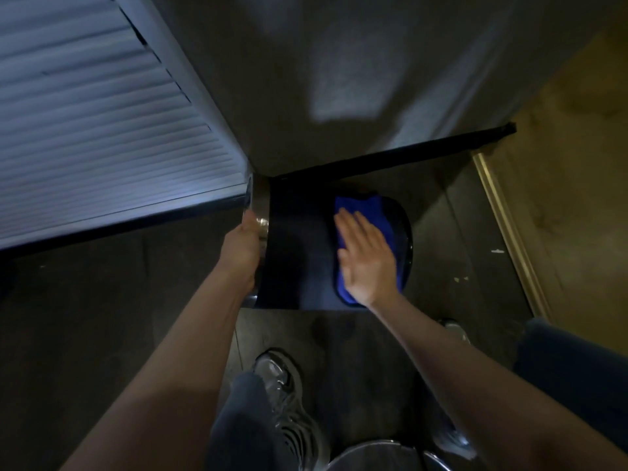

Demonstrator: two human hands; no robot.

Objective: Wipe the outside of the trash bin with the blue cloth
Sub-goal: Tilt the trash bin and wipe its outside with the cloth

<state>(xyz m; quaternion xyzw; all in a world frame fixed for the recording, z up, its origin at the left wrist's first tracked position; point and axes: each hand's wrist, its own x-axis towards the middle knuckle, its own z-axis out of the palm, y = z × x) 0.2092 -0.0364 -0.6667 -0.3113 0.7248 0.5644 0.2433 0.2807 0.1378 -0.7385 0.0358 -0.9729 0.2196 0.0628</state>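
Two hands are on the trash bin (295,260), which lies on its side on the dark floor (102,317) in the corner (its inside is hidden from us). Our left hand (239,248) clamps around its metal rim; our right hand (365,258), fingers spread flat, presses the blue cloth (360,207) against its dark outer wall.

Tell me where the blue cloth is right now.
In the head view, right of centre, the blue cloth lies pressed flat under the right hand against the dark trash bin, which the left hand steadies.
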